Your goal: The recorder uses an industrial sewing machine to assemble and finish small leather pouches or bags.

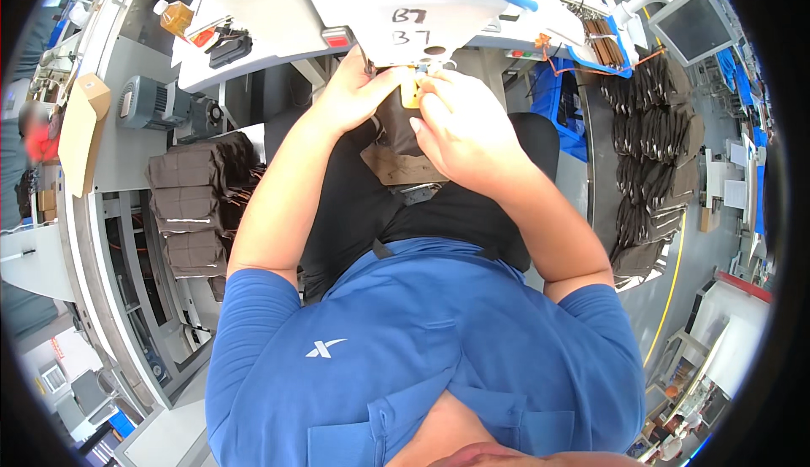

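Note:
At the top middle is the white head of a sewing machine (405, 11), with a small yellow plate (411, 94) below it. My left hand (350, 96) is just left of this plate, its thumb stretched toward the plate and its other fingers partly hidden under the machine. From the right, my right hand (464, 121) reaches to the same spot. Its thumb and fingers are curled together by the plate, and what they pinch is hidden. Dark brown fabric (395, 134) hangs between my hands, above my lap.
Folded dark brown pieces (198, 205) are stacked at the left, near a grey motor (156, 102). At the right are a blue bin (561, 108), hanging dark pieces (645, 146) and a monitor (693, 24). A bottle (175, 18) stands on the white table, upper left.

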Tool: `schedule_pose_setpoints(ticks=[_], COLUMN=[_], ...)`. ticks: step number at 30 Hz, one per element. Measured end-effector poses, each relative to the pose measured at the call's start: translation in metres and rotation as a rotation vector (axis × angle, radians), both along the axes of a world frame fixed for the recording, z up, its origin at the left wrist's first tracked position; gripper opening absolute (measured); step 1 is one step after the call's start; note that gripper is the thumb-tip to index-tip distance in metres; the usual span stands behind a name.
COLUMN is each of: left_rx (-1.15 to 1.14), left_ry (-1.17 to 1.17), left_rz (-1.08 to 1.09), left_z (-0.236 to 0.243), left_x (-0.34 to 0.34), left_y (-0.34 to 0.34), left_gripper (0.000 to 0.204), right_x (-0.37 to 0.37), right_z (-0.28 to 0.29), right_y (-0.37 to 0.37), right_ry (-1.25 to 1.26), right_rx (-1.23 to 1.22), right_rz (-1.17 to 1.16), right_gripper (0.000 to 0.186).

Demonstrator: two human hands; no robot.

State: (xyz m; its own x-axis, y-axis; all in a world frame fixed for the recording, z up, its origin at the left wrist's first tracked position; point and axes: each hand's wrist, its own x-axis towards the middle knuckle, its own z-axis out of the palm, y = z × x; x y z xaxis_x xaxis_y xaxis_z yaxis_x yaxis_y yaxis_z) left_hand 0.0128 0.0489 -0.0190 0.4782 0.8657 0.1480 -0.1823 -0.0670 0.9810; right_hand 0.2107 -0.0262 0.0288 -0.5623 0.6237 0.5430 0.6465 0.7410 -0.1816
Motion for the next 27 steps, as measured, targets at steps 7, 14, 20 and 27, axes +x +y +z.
schedule_pose_setpoints(ticks=[7, 14, 20, 27], left_rx=[0.003, 0.017, 0.032, 0.108], left_ry=[0.038, 0.072, 0.059, 0.081], left_rz=[-0.011, 0.018, 0.031, 0.095], left_z=[0.0, -0.009, -0.019, -0.022], left_x=[0.001, -0.003, -0.006, -0.011], left_y=[-0.004, -0.006, -0.006, 0.0], left_gripper=[0.037, 0.032, 0.03, 0.025], right_x=[0.0, 0.0, 0.001, 0.009], right_z=[0.004, 0.002, -0.009, -0.013], right_y=[-0.005, -0.008, -0.009, -0.017], right_ry=[0.006, 0.019, 0.095, 0.151], right_rx=[-0.11, -0.081, -0.027, -0.011], right_rz=[-0.027, -0.046, -0.107, -0.066], right_gripper=[0.022, 0.025, 0.026, 0.025])
